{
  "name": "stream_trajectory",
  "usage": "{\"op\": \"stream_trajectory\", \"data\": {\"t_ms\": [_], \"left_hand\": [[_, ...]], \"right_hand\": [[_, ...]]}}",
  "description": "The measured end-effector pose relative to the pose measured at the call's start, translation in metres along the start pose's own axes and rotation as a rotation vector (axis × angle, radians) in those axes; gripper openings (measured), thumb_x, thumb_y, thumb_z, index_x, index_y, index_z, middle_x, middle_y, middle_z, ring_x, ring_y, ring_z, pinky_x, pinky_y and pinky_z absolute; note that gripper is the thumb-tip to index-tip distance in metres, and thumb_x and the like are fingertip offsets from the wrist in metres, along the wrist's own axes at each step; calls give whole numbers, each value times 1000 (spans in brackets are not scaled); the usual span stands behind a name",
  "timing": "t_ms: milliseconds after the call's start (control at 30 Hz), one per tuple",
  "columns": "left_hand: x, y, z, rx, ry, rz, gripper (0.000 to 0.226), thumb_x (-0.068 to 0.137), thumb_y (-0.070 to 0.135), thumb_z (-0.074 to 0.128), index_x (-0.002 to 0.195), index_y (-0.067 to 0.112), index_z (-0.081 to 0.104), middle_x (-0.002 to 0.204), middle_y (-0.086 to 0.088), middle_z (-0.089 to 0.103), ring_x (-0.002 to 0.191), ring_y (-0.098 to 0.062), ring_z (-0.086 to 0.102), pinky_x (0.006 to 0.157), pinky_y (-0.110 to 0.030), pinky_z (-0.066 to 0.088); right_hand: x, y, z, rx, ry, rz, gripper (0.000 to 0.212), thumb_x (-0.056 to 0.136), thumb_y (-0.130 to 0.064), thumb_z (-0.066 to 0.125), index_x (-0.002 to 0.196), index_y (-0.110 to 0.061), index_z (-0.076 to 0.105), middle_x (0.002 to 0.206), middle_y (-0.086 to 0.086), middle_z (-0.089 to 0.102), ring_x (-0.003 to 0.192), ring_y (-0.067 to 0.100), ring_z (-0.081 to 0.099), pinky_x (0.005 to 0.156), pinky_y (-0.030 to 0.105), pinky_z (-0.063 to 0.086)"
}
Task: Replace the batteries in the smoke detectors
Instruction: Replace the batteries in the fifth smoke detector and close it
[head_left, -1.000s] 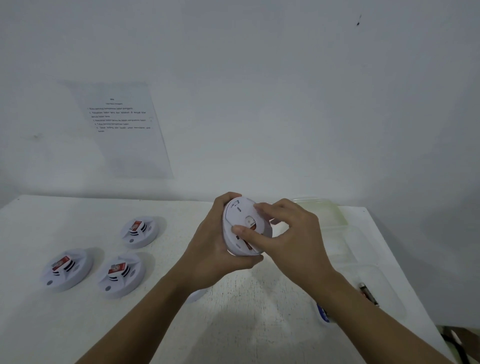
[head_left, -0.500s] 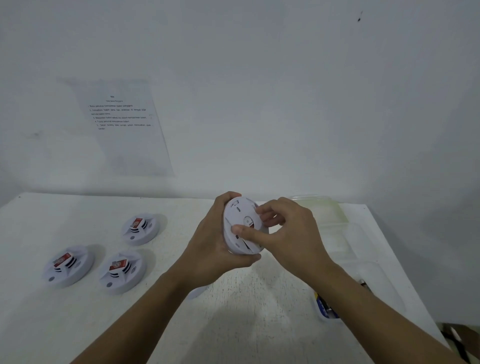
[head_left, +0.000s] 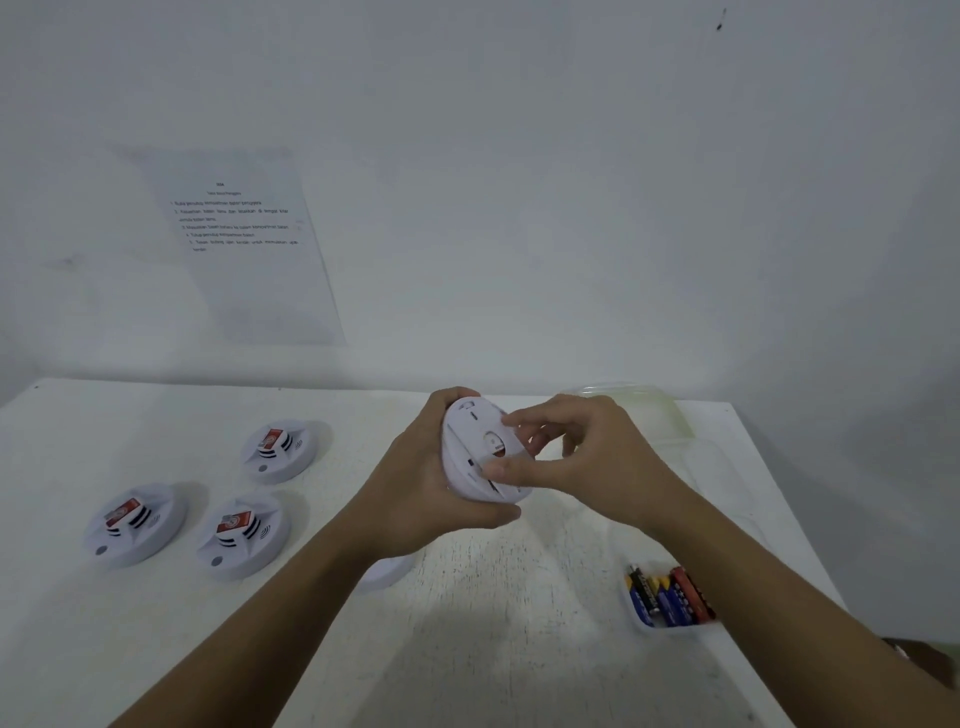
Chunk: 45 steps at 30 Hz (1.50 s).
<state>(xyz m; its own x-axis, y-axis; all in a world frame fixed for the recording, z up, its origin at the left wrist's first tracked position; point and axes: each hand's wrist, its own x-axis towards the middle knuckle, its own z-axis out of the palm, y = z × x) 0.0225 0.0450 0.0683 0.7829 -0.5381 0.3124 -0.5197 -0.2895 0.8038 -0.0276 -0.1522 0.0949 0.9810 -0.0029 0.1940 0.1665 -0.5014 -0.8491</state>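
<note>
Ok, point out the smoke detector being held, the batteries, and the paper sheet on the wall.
held smoke detector (head_left: 467, 441), head view, white back face, left of centre.
batteries (head_left: 667, 597), head view, middle of the bundle.
paper sheet (head_left: 244, 249), head view, its printed text area.

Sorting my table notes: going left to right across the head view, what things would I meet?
Far-left smoke detector → detector next to it → held detector → batteries.

The white table (head_left: 493, 639) carries three smoke detectors (head_left: 240, 535), a tray (head_left: 675, 630) of batteries (head_left: 667, 595), clear containers (head_left: 719, 467).
</note>
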Motion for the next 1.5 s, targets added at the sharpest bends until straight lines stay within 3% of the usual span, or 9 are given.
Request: {"op": "stream_trajectory", "data": {"t_ms": [200,300,433,667,767,967,1100,1200,1500], "left_hand": [[3,-1,2,53,-74,-19,79,60,33,93,123,37,45,109,22,57,103,-6,59,82,-18,57],[4,-1,2,54,-103,-30,79,59,38,90,123,39,44,110,25,55,105,-1,57,82,-13,55],[4,2,1,27,-94,-25,79,59,39,90,123,40,43,111,28,54,108,-1,56,83,-12,54],[1,4,-2,-52,-80,-30,82,58,26,96,124,39,48,111,20,61,107,-10,62,84,-26,60],[3,3,-3,-37,-90,-35,84,60,21,97,126,36,47,110,18,61,107,-12,62,85,-31,61],[3,1,-2,-15,-79,-9,82,59,21,96,120,40,46,109,25,59,104,-5,60,83,-19,57],[3,1,3,6,-38,0,75,59,29,90,117,40,45,108,30,55,103,0,57,78,-8,52],[3,-1,5,13,-20,15,76,59,29,90,119,39,44,108,29,55,104,0,57,78,-8,51],[-1,1,13,-45,51,53,79,62,36,88,125,46,41,116,20,56,111,-13,59,86,-17,55]], "right_hand": [[11,-3,-9,-12,-117,105,48,57,-44,94,97,-25,76,85,-5,74,79,11,71,63,18,51],[14,-6,-11,-35,-155,144,49,57,-42,95,97,-23,76,85,-4,74,79,12,71,73,31,61],[16,-11,-13,-68,-146,123,48,55,-42,96,93,-23,75,79,-4,76,74,13,72,74,42,62],[15,-13,-10,-80,-101,60,51,53,-40,97,96,-19,80,78,-5,76,73,9,70,66,25,56],[16,-11,-10,-60,-101,54,49,53,-38,97,93,-18,80,78,-3,76,73,11,71,66,26,56],[15,-8,-5,-80,-88,86,56,52,-49,95,100,-24,79,78,-7,76,71,7,71,68,29,60],[13,-6,0,-90,-37,94,46,58,-54,91,92,-25,79,70,-8,74,63,5,68,59,22,52],[12,-7,1,-98,-15,105,44,59,-53,91,92,-27,79,71,-8,74,65,5,69,63,26,56],[9,-13,9,-174,132,52,47,58,-61,87,87,-29,68,68,-9,70,64,6,67,58,17,49]]}}
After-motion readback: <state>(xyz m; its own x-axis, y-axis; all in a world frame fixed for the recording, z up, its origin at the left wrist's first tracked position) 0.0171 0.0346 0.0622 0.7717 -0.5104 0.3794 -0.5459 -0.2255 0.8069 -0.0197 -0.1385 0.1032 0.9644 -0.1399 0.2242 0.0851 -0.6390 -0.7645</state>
